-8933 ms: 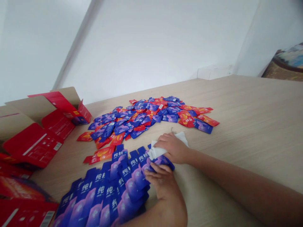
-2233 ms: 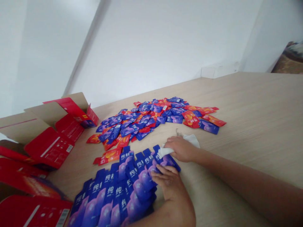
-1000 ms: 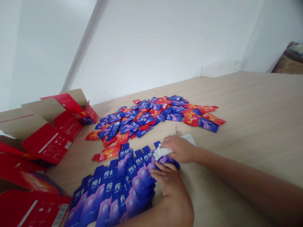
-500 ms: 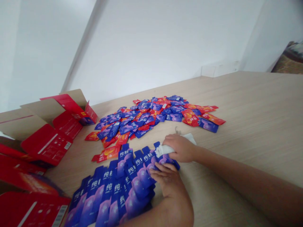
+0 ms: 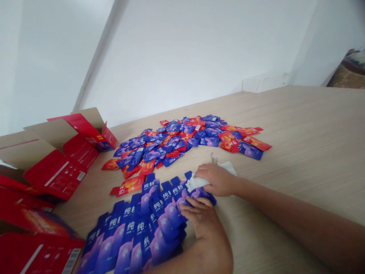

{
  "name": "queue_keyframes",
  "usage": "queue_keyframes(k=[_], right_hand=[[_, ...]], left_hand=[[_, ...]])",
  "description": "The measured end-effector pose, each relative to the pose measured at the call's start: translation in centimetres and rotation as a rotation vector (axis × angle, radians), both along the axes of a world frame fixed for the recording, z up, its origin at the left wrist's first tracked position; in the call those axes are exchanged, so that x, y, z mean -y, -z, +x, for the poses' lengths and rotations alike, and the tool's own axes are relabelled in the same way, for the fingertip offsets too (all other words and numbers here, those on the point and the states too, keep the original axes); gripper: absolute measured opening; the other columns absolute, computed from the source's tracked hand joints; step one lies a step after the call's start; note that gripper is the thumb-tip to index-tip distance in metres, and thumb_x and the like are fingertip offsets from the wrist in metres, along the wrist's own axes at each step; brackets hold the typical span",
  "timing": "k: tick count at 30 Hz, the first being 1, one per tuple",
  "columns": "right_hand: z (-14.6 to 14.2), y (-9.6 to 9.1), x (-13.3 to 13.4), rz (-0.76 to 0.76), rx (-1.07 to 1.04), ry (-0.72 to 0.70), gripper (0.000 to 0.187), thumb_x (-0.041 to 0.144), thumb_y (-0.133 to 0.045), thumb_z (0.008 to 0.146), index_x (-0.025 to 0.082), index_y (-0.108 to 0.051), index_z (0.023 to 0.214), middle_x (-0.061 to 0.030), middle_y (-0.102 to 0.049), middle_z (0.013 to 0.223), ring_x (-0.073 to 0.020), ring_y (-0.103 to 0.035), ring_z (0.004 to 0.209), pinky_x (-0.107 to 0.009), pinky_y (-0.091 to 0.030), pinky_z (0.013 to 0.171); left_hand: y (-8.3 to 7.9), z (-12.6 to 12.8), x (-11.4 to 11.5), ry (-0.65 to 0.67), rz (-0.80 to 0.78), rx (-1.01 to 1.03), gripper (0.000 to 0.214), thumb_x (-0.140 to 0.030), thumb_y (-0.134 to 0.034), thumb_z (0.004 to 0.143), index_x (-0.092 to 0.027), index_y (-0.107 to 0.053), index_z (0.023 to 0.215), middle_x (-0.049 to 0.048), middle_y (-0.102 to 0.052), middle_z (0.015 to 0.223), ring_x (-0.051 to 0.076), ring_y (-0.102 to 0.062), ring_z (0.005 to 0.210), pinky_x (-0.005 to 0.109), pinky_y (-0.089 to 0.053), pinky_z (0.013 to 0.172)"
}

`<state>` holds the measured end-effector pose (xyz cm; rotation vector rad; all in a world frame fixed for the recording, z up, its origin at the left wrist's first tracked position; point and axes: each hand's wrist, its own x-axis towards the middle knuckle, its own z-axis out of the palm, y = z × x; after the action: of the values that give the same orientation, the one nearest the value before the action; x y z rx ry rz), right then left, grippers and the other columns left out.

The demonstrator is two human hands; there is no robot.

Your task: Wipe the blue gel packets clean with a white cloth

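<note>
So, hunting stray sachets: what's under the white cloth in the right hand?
The crumpled white cloth rests on blue-and-purple foil sachets, held by the right hand; its far corner touches the pale wood table. What lies directly beneath is covered.

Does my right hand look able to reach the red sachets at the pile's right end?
Probably yes: the right hand has only bare tabletop between it and the red sachets, though it holds a white cloth.
</note>
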<state>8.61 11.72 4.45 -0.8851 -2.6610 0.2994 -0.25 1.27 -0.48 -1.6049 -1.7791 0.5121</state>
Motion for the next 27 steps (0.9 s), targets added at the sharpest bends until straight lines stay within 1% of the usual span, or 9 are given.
queue_keyframes(k=[2, 3, 8, 11, 15, 17, 19, 24, 27], right_hand=[[-0.3, -0.2, 0.4, -0.023, 0.004, -0.078, 0.022, 0.021, -0.055, 0.073, 0.015, -0.059, 0.094, -0.0079, -0.058, 0.092, -0.0207, -0.051, 0.087, -0.033, -0.036, 0.080], [-0.4, -0.1, 0.5, -0.031, 0.016, -0.087, 0.020, 0.021, -0.055, 0.073, 0.015, -0.059, 0.092, -0.0076, -0.058, 0.092, -0.0203, -0.051, 0.087, -0.032, -0.036, 0.080], [-0.1, 0.6, -0.5, -0.029, 0.053, 0.071, 0.025, 0.019, -0.056, 0.072, 0.015, -0.059, 0.097, -0.0087, -0.058, 0.094, -0.0217, -0.051, 0.092, -0.034, -0.035, 0.082], [0.2, 0.6, -0.9, -0.015, 0.036, 0.106, 0.026, 0.019, -0.055, 0.072, 0.015, -0.060, 0.097, -0.0089, -0.059, 0.094, -0.0221, -0.051, 0.091, -0.034, -0.036, 0.081], [-0.1, 0.0, -0.2, 0.008, -0.062, 0.015, 0.028, 0.017, -0.053, 0.072, 0.014, -0.059, 0.100, -0.0089, -0.058, 0.093, -0.0206, -0.050, 0.090, -0.032, -0.037, 0.080], [-0.4, -0.1, 0.2, -0.008, -0.058, -0.051, 0.025, 0.017, -0.053, 0.072, 0.014, -0.059, 0.096, -0.0077, -0.058, 0.091, -0.0194, -0.050, 0.086, -0.030, -0.037, 0.078], [-0.7, 0.1, 0.3, -0.021, -0.011, -0.066, 0.021, 0.018, -0.054, 0.072, 0.015, -0.060, 0.092, -0.0072, -0.058, 0.089, -0.0193, -0.051, 0.085, -0.030, -0.037, 0.078], [-0.1, 1.1, -1.0, -0.013, 0.024, 0.075, 0.026, 0.018, -0.056, 0.071, 0.015, -0.060, 0.097, -0.0085, -0.059, 0.092, -0.0215, -0.052, 0.089, -0.033, -0.036, 0.081], [0.3, 1.0, -1.3, 0.000, -0.008, 0.110, 0.026, 0.019, -0.054, 0.073, 0.014, -0.060, 0.098, -0.0091, -0.059, 0.093, -0.0219, -0.052, 0.090, -0.033, -0.037, 0.080]], left_hand=[[0.2, 0.0, -0.1, -0.007, -0.016, 0.027, 0.039, -0.005, -0.044, 0.076, -0.014, -0.062, 0.109, 0.0193, -0.066, 0.109, 0.037, -0.062, 0.096, 0.055, -0.047, 0.082], [0.2, 0.0, -0.2, -0.009, -0.018, 0.032, 0.039, -0.004, -0.044, 0.076, -0.014, -0.062, 0.109, 0.0192, -0.066, 0.109, 0.037, -0.062, 0.096, 0.055, -0.047, 0.082], [-0.1, 0.0, 0.1, -0.014, 0.015, -0.014, 0.038, -0.005, -0.045, 0.076, -0.016, -0.062, 0.108, 0.0188, -0.063, 0.114, 0.035, -0.063, 0.095, 0.051, -0.048, 0.082], [-0.3, 0.0, 0.2, -0.007, 0.032, -0.036, 0.038, -0.004, -0.044, 0.076, -0.016, -0.063, 0.106, 0.0188, -0.064, 0.113, 0.035, -0.063, 0.095, 0.051, -0.049, 0.081], [0.0, 0.1, 0.0, -0.005, 0.004, -0.023, 0.040, -0.003, -0.043, 0.075, -0.013, -0.062, 0.108, 0.0219, -0.063, 0.114, 0.037, -0.062, 0.096, 0.055, -0.047, 0.081], [0.1, 0.1, 0.0, -0.001, -0.023, 0.001, 0.040, -0.002, -0.042, 0.075, -0.011, -0.061, 0.109, 0.0229, -0.063, 0.112, 0.038, -0.061, 0.096, 0.058, -0.046, 0.081], [0.0, 0.2, -0.1, -0.003, -0.037, 0.020, 0.040, -0.001, -0.041, 0.075, -0.010, -0.061, 0.109, 0.0233, -0.063, 0.112, 0.037, -0.062, 0.096, 0.058, -0.046, 0.081], [-0.6, 0.2, 0.1, -0.010, -0.052, 0.038, 0.041, 0.000, -0.040, 0.076, -0.008, -0.059, 0.111, 0.0267, -0.060, 0.115, 0.036, -0.061, 0.097, 0.055, -0.047, 0.082], [-0.7, 0.1, 0.1, -0.007, -0.054, 0.060, 0.041, 0.001, -0.040, 0.076, -0.008, -0.059, 0.111, 0.0264, -0.060, 0.115, 0.036, -0.061, 0.098, 0.054, -0.048, 0.081]])
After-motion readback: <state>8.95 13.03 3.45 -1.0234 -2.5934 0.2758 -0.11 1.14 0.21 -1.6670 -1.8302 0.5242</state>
